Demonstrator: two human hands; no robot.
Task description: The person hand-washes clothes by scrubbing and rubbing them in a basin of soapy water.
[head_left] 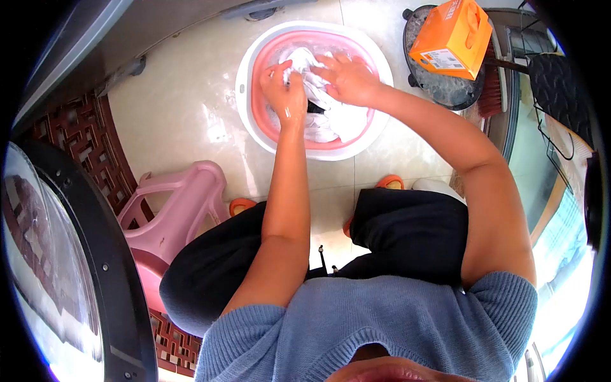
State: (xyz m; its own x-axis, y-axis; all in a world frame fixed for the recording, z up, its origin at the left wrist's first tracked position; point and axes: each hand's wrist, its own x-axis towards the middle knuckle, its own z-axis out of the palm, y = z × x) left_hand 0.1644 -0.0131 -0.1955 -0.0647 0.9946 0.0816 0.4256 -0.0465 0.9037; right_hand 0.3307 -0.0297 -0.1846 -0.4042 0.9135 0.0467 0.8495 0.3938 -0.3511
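A white wet cloth (351, 122) lies bunched in a pink basin with a white rim (243, 89), with some water and suds about it. My left hand (283, 95) is in the basin's left half, its fingers bent and closed on a raised fold of the cloth. Across from it, my right hand (351, 81) rests on the cloth from the right, fingers stretched and spread. A small dark patch (314, 107) shows between folds below the hands; what it is I cannot tell.
A pink plastic stool (175, 204) stands at the left, near a round glass door with a dark frame (118, 274). An orange box (453, 38) sits on a dark oval stand (439, 89) at the upper right, by a reddish brush (491, 95). Tiled floor (191, 114) surrounds the basin.
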